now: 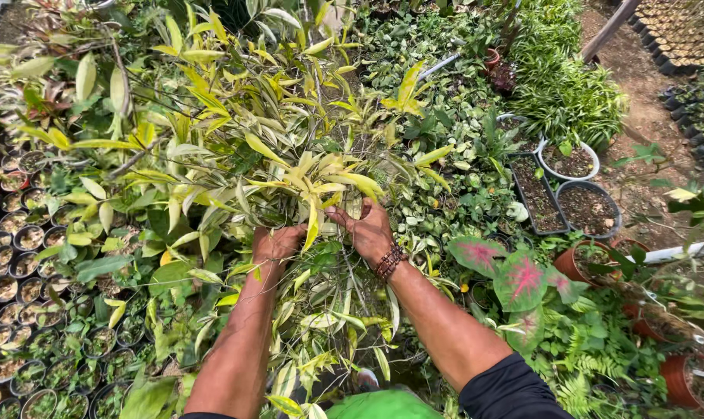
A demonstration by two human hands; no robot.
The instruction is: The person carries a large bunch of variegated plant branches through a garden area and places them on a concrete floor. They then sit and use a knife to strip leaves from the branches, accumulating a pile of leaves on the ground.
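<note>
We find both hands raised into a tall plant with yellow-green variegated leaves [235,147], which fills the upper left and centre of the view; its thin stems pass down between the forearms. The left hand [276,243] is set against the stems from the left, fingers curled inward and largely hidden by foliage; we cannot tell whether they grip a stem. The right hand [370,230] faces it from the right, fingers bent and slightly apart, their tips buried among the leaves, touching the foliage; a firm clasp is not visible. A beaded bracelet [389,262] sits on the right wrist; a dark sleeve [507,388] covers the right upper arm.

Along the left edge of the ground stand rows of small round pots [14,287] with seedlings. To the right of the hands we note pink-and-green caladium leaves [520,278], ferns [592,372] below them, a rectangular black tray of soil [536,194], two round soil-filled pots [588,208], and terracotta pots [581,262] near a white pipe [681,252].
</note>
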